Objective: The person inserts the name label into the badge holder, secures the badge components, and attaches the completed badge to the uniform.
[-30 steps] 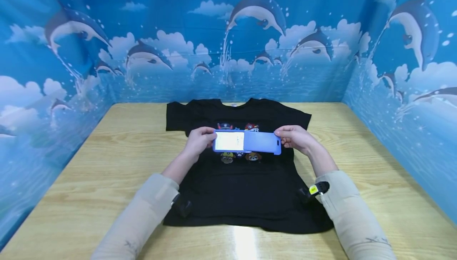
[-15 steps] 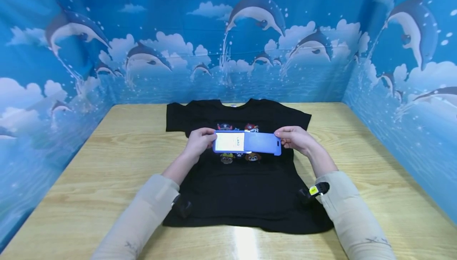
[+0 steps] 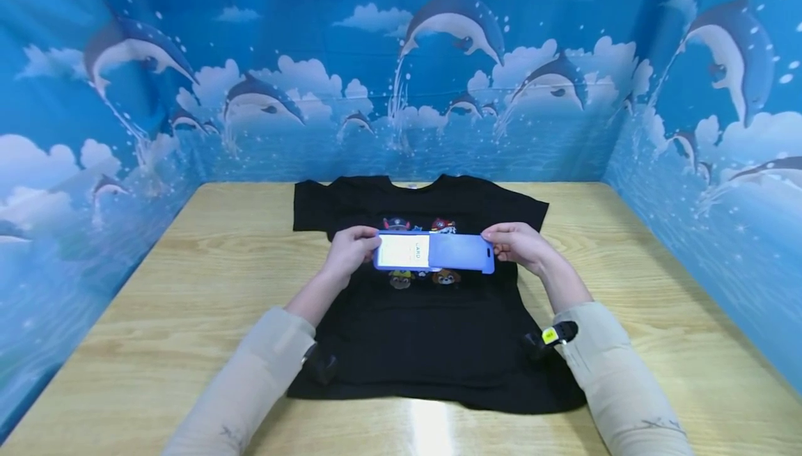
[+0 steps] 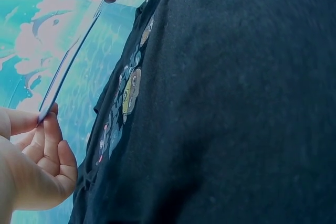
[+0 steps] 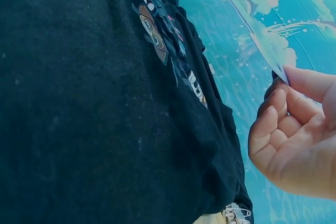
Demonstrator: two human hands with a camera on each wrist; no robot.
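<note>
A long blue card holder (image 3: 460,253) is held out level above a black T-shirt (image 3: 432,344). In its left half sits a white card (image 3: 402,250) with printed letters; the right half is plain blue with a small slot near the end. My left hand (image 3: 347,254) pinches the left end between thumb and fingers. At the other end my right hand (image 3: 520,244) pinches the upper corner. Both wrist views show the holder edge-on as a thin strip, clear of the shirt, with the left hand (image 4: 42,166) and right hand (image 5: 299,135) at its ends.
The shirt lies flat on a wooden table (image 3: 188,303), its cartoon print (image 3: 399,279) partly covered by the holder. A blue dolphin curtain (image 3: 282,136) encloses the back and sides. A small metal pin (image 5: 237,213) shows low in the right wrist view.
</note>
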